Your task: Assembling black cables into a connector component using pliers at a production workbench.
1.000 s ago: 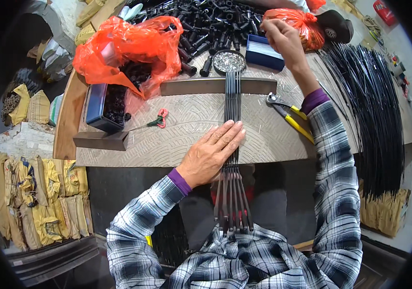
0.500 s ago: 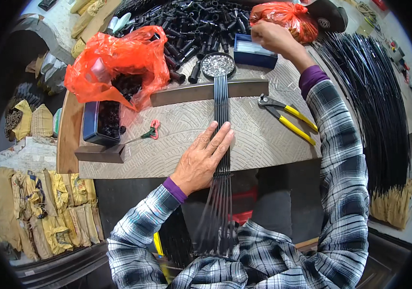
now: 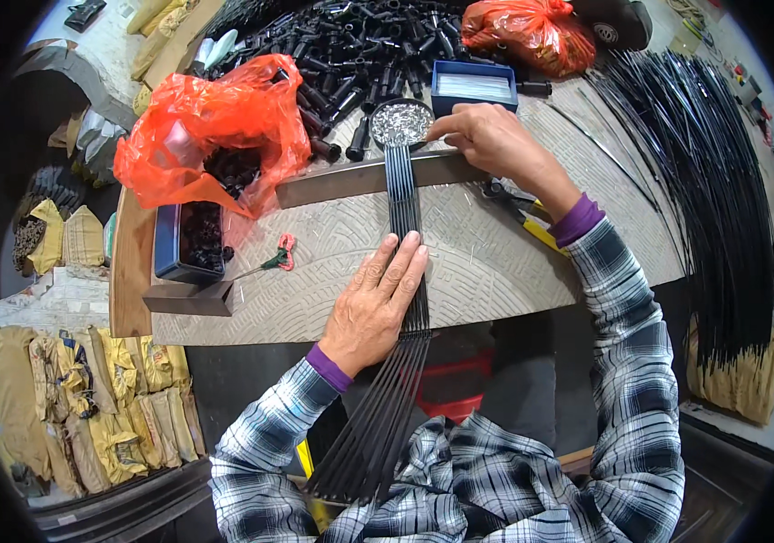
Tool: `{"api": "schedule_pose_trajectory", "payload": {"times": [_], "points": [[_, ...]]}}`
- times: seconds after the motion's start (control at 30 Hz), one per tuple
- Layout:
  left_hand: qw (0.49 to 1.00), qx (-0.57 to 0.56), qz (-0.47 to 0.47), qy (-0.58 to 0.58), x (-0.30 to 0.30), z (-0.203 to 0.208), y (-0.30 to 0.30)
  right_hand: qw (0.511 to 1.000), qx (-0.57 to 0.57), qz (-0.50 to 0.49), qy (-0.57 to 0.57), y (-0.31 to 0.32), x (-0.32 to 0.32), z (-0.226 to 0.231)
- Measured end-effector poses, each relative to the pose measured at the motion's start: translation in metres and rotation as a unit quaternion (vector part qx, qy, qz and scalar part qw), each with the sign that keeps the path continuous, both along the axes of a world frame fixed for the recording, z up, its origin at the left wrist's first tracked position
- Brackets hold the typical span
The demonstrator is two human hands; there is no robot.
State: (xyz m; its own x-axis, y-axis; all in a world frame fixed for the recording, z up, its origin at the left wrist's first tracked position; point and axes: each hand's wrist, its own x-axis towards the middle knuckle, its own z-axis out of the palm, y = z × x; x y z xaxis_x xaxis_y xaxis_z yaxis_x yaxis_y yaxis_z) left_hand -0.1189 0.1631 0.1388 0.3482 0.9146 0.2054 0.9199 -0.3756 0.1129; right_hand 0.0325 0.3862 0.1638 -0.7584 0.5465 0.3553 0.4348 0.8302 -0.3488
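My left hand (image 3: 370, 308) lies flat, fingers stretched forward, on a row of thin black rods (image 3: 403, 199). The rods run side by side across a metal bar (image 3: 337, 188); their near ends fan out over the table's front edge toward my lap. The far ends reach a round black dish (image 3: 374, 125) of small shiny bits. At the dish's right rim, my right hand (image 3: 506, 149) has its thumb and fingertips pinched together; anything between them is too small to make out. Yellow-handled pincers (image 3: 542, 237) lie partly hidden behind my right wrist.
A blue box (image 3: 474, 104) of thin clear strips stands behind my right hand. Black tubular parts (image 3: 351, 54) are heaped at the back. An orange-red plastic bag (image 3: 197, 109) and another blue box (image 3: 168, 244) sit left; long black rods (image 3: 703, 181) lie right.
My right hand has come down and nearer, from beside the tied bag to the dish's rim. The near ends of the rods have swung left. My left hand stays on the rods.
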Motion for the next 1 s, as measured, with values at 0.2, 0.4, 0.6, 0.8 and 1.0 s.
{"api": "schedule_pose_trajectory", "payload": {"times": [0.2, 0.4, 0.6, 0.8, 1.0], "points": [[1.000, -0.004, 0.004, 0.007, -0.003, -0.003, -0.001, 1.000, 0.006, -0.001, -0.010, -0.003, -0.007, -0.003], [1.000, -0.001, 0.005, 0.001, 0.002, -0.001, 0.000, 1.000, -0.013, -0.021, -0.013, -0.004, -0.004, -0.002], [1.000, 0.003, 0.003, 0.000, 0.004, -0.001, 0.001, 1.000, -0.007, -0.021, -0.019, -0.004, -0.005, -0.003], [1.000, 0.011, 0.003, -0.018, 0.007, 0.000, 0.001, 0.999, 0.028, -0.007, 0.035, 0.000, -0.010, -0.010], [0.999, -0.012, -0.004, -0.030, 0.006, 0.006, 0.001, 0.999, 0.049, -0.019, 0.013, -0.001, -0.012, -0.006]]}}
